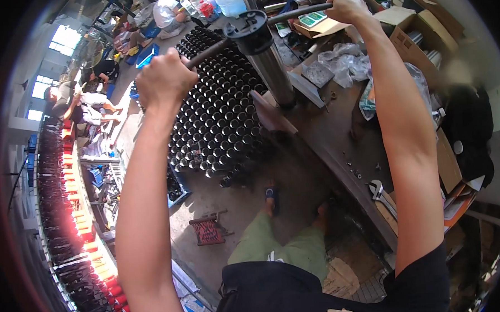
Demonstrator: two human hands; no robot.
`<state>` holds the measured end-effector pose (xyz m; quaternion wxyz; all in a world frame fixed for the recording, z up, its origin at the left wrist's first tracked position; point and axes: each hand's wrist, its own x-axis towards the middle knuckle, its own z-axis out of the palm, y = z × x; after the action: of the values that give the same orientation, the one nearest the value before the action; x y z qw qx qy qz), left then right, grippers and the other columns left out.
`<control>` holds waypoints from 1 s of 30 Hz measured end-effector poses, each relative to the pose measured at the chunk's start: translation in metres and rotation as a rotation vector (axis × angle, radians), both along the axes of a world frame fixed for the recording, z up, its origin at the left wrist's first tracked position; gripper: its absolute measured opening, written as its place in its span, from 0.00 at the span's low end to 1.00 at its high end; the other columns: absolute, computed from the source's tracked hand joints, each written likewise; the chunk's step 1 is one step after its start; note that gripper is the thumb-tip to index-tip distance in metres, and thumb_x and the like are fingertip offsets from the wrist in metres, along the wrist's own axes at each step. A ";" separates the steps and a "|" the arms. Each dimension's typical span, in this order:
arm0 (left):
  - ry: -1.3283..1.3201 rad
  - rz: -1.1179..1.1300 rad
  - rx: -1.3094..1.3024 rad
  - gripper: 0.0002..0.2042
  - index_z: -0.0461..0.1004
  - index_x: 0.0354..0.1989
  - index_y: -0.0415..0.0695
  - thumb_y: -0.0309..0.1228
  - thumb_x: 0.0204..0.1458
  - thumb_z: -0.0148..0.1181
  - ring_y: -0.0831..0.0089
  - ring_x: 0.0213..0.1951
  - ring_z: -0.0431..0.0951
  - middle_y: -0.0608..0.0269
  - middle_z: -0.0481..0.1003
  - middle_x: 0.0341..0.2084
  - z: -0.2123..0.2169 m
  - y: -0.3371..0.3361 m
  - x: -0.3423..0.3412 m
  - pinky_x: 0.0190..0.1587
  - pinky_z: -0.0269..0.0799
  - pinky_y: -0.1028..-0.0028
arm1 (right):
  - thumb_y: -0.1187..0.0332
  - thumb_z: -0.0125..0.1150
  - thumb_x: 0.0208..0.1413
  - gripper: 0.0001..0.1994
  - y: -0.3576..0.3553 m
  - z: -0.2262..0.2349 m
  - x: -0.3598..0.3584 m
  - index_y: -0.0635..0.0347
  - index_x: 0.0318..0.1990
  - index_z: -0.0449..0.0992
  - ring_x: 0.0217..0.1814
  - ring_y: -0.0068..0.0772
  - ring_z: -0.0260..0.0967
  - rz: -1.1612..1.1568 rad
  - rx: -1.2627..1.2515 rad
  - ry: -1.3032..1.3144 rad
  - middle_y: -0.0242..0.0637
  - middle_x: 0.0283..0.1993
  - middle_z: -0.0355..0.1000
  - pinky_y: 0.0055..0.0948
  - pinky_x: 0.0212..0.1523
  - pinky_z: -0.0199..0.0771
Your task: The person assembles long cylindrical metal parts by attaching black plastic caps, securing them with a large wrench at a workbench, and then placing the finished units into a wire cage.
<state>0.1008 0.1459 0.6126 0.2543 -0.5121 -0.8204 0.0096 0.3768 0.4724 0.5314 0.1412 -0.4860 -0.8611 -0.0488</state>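
My left hand [167,77] is closed around the left end of a long dark metal bar [207,53]. The bar's right end is gripped by my right hand [346,8], both arms stretched forward. Midway, the bar meets a round black cap [248,31] on top of an upright shiny metal tube [273,71]. How bar and cap join cannot be made out. The tube's foot rests on the dark workbench [329,127], beside a tilted flat grey plate [307,89].
Many black-rimmed tubes [217,115] stand packed on the floor beyond the bench. An adjustable wrench [381,194], small nuts [355,173] and plastic bags [343,62] lie on the bench. A small stool [209,229] is on the floor. Other people [94,104] sit far left.
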 end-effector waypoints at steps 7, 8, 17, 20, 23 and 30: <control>0.109 -0.391 0.371 0.09 0.73 0.24 0.50 0.39 0.51 0.56 0.55 0.23 0.81 0.59 0.78 0.21 -0.063 0.038 -0.087 0.26 0.78 0.56 | 0.48 0.62 0.55 0.17 -0.159 0.055 0.043 0.47 0.42 0.86 0.47 0.51 0.79 -0.196 0.140 -0.089 0.46 0.42 0.81 0.48 0.49 0.79; 0.040 -0.502 0.369 0.09 0.73 0.24 0.49 0.39 0.50 0.57 0.56 0.24 0.81 0.59 0.78 0.21 -0.057 0.045 -0.083 0.28 0.78 0.56 | 0.50 0.64 0.52 0.16 -0.146 0.051 0.054 0.48 0.40 0.86 0.47 0.53 0.78 -0.237 0.112 -0.098 0.46 0.41 0.81 0.48 0.50 0.79; 0.045 -0.590 0.445 0.08 0.73 0.21 0.50 0.37 0.49 0.59 0.59 0.21 0.80 0.60 0.77 0.19 -0.048 0.058 -0.090 0.25 0.78 0.60 | 0.56 0.63 0.48 0.16 -0.136 0.051 0.063 0.53 0.39 0.86 0.44 0.51 0.79 -0.209 0.163 -0.020 0.49 0.39 0.81 0.45 0.53 0.77; 0.134 -0.564 0.386 0.09 0.73 0.21 0.52 0.41 0.49 0.60 0.60 0.21 0.80 0.63 0.77 0.19 -0.066 0.062 -0.100 0.25 0.78 0.60 | 0.54 0.61 0.51 0.17 -0.145 0.052 0.053 0.51 0.42 0.86 0.48 0.51 0.78 -0.315 0.066 -0.092 0.49 0.42 0.81 0.45 0.54 0.77; 0.074 -0.593 0.383 0.12 0.74 0.23 0.50 0.44 0.51 0.60 0.58 0.22 0.81 0.60 0.79 0.21 -0.067 0.076 -0.115 0.25 0.78 0.59 | 0.51 0.62 0.55 0.18 -0.178 0.049 0.054 0.50 0.45 0.86 0.48 0.50 0.79 -0.311 0.136 -0.064 0.48 0.41 0.81 0.45 0.52 0.79; -0.013 -0.631 0.412 0.17 0.80 0.36 0.48 0.49 0.49 0.65 0.51 0.32 0.81 0.53 0.80 0.28 -0.080 0.100 -0.118 0.36 0.76 0.56 | 0.53 0.64 0.52 0.15 -0.236 0.060 0.061 0.46 0.42 0.85 0.46 0.44 0.80 -0.365 0.198 -0.065 0.39 0.41 0.82 0.45 0.51 0.77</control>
<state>-0.0169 0.2456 0.5326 0.3374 -0.6779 -0.6084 -0.2377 0.4382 0.2365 0.5911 0.1493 -0.6159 -0.7537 -0.1738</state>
